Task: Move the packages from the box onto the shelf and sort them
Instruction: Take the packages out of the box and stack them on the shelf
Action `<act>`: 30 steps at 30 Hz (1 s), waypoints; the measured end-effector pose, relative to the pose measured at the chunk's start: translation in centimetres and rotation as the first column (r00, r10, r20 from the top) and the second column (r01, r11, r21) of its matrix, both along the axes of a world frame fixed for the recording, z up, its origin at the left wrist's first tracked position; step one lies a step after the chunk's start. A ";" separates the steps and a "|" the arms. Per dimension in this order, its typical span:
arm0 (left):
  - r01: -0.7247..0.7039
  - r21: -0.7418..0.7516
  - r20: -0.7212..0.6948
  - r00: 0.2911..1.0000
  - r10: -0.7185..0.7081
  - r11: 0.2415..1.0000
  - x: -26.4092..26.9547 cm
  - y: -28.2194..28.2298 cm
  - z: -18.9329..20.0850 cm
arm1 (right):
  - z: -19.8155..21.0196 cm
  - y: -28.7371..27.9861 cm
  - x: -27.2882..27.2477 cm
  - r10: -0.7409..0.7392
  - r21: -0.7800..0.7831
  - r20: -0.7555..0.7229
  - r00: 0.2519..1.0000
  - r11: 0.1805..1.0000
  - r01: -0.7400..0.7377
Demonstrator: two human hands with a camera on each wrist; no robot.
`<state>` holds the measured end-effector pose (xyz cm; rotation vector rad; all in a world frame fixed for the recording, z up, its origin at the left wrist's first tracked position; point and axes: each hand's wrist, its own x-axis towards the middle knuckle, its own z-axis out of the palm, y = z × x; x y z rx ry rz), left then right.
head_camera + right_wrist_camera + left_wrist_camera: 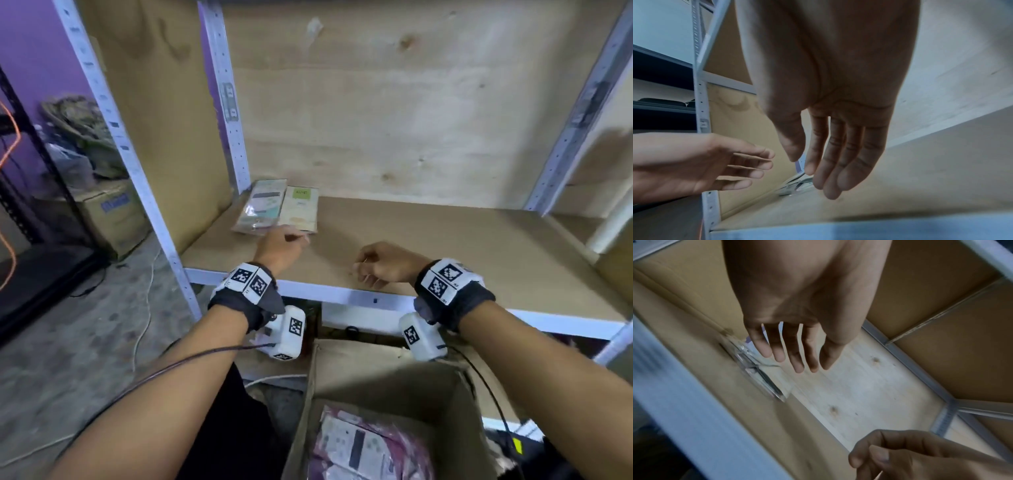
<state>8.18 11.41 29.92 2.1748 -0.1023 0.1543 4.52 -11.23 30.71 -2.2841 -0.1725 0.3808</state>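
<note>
Two flat packages lie side by side at the back left of the shelf board (445, 246): a clear-wrapped one (262, 205) and a pale one with a green label (299, 213). My left hand (282, 247) hovers just in front of them, fingers relaxed and empty (795, 353). My right hand (380, 265) hangs over the shelf's front middle, fingers loose, holding nothing (830, 170). Below, the cardboard box (394, 380) holds pink-wrapped packages (356, 445). The shelf packages show edge-on in the left wrist view (760, 374) and small in the right wrist view (795, 185).
White slotted uprights (229, 102) frame the shelf, with a plywood back panel (394, 120). The shelf's white front rail (359, 298) runs below both wrists. A brown carton (109, 219) and a black rack (27, 192) stand on the floor to the left.
</note>
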 end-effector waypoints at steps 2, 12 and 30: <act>0.038 -0.070 -0.030 0.999 -0.040 0.997 -3.0 -1.3 -0.8 | -0.1 -0.9 -3.4 -0.005 0.011 -0.007 1.000 1.000 0.006; 0.253 -0.039 -0.297 0.921 -0.253 0.967 -10.7 -6.0 -9.5 | -5.4 -6.0 -12.8 -0.057 -0.118 -0.072 0.996 0.992 0.048; 0.455 0.099 -0.767 0.602 -0.223 0.885 -9.3 -9.0 -25.7 | -23.7 -6.2 -9.0 -0.038 -0.267 -0.377 0.925 0.961 -0.070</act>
